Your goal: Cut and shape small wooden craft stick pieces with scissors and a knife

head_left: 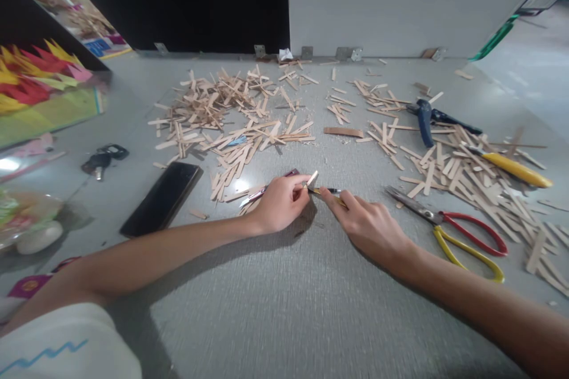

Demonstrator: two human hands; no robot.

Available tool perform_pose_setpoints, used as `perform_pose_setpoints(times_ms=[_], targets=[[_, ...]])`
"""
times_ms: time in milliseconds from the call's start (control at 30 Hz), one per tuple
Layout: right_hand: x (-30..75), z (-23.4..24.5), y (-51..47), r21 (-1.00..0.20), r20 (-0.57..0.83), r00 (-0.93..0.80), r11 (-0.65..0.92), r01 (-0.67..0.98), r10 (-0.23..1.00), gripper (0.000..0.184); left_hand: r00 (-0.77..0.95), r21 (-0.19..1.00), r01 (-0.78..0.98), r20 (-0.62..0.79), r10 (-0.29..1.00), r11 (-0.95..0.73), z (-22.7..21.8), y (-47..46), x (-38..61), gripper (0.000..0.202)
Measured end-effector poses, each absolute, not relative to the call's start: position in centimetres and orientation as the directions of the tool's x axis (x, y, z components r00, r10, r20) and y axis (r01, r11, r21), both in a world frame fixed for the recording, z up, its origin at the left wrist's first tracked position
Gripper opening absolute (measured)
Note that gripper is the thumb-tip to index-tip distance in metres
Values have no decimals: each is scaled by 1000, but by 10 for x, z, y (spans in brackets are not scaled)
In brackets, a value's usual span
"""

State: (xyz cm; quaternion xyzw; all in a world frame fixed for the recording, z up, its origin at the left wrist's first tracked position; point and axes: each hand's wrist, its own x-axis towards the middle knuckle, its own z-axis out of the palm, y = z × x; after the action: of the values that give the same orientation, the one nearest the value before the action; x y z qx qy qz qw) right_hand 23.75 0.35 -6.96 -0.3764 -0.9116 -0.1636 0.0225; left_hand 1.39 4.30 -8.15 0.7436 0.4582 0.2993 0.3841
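Note:
In the middle of the grey table, my left hand (282, 204) pinches a short pale wooden craft stick (313, 177) between thumb and fingers. My right hand (368, 222) is closed around a slim black-and-yellow tool (332, 192), its dark tip touching or very near the stick. The exact kind of tool cannot be made out; my fingers cover much of it. Under and beside my left hand lies a shiny purplish object (253, 197), partly hidden. Scissors (438, 217) with one red and one yellow handle lie open to the right of my right hand.
Loose craft sticks (222, 95) are heaped at the back and more (471, 180) on the right. Blue-handled pliers (425, 121) and a yellow-handled tool (518, 170) lie among them. On the left are a phone (162, 198) and keys (104, 158). Black and white panels (377, 6) stand behind.

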Motion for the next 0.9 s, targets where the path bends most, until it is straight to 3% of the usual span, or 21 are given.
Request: perform_pose_setpoints(times_ms=[133,267,333,400,500,600,667,733,900], targets=[[244,-72,9,208,186,-712,681,702,677,66,383,860,440,82,920,-259,-80,41,14,28],[251,-84,13,58,365,-681,715,697,634,57,342,879,421,75,937,-224,-77,35,13,42],[249,-85,13,-80,413,-618,703,707,668,50,341,898,390,65,938,-203,-77,33,12,52],[245,-79,11,-296,406,-527,653,697,747,45,315,927,334,64,947,-173,-78,33,12,67],[237,-63,9,-657,259,-366,440,612,894,41,212,949,282,80,974,-140,-83,35,13,84],[232,-49,8,-886,-33,-300,111,451,953,42,210,941,296,103,972,-163,-87,37,14,59],[230,-47,9,-946,-194,-308,-95,309,931,48,242,934,298,126,962,-198,-88,37,14,39],[230,-48,11,-949,-301,-322,-251,189,897,56,251,927,301,151,956,-225,-88,37,14,33],[234,-52,18,-930,-367,-313,-348,114,876,62,248,907,327,187,950,-264,-86,37,15,35]])
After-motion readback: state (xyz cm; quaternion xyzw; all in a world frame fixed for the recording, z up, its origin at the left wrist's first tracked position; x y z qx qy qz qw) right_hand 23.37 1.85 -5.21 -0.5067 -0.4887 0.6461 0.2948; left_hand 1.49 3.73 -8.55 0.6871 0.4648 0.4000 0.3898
